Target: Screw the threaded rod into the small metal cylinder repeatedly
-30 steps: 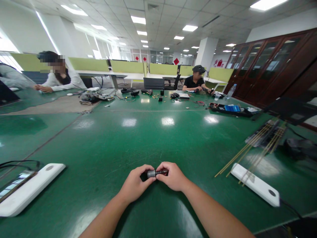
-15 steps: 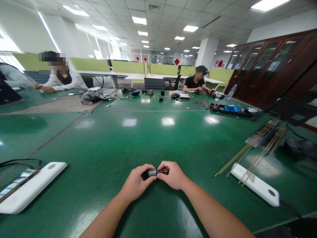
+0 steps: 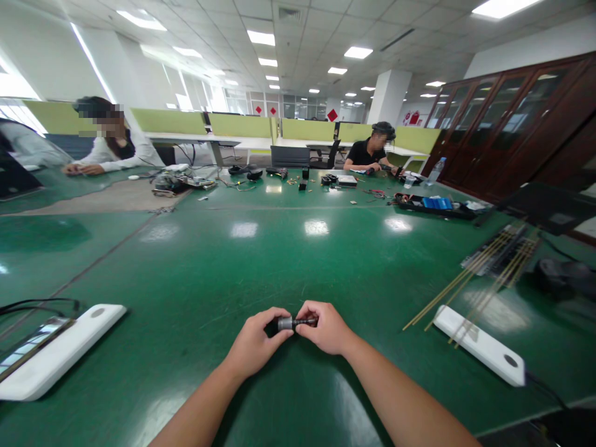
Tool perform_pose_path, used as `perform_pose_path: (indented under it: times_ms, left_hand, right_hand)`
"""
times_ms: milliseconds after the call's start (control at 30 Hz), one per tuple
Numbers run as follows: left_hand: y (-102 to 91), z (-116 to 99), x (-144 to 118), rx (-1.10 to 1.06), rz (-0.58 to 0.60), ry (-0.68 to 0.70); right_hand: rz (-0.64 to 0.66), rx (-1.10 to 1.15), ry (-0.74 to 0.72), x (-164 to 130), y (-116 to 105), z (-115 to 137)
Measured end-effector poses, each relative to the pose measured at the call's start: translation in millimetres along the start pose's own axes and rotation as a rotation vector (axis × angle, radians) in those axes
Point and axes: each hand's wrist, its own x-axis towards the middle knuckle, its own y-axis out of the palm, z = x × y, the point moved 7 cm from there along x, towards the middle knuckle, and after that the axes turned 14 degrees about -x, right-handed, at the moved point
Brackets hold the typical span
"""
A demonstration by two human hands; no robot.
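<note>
Both of my hands meet low in the middle of the view, over the green table. Between them is a small cylindrical part with a grey metal end and a dark body. My left hand pinches the grey end with thumb and fingers. My right hand grips the dark end from the right. The part is held just above the tabletop, lying level.
A white flat device and a phone lie at the left front. Another white device and several thin brass rods lie at the right. Two people sit at the far side among tools, cables and a black tray.
Nothing has visibly changed beyond a slight shift of the view; both hands keep their grip on the small part.
</note>
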Motion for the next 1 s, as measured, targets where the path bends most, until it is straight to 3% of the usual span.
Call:
perform_pose_path:
  times_ms: [1000]
  left_hand:
    - [-2.3, 4.0, -0.3, -0.034, -0.035, -0.003]
  right_hand:
    - [0.005, 0.002, -0.003, 0.9, -0.8, -4.3]
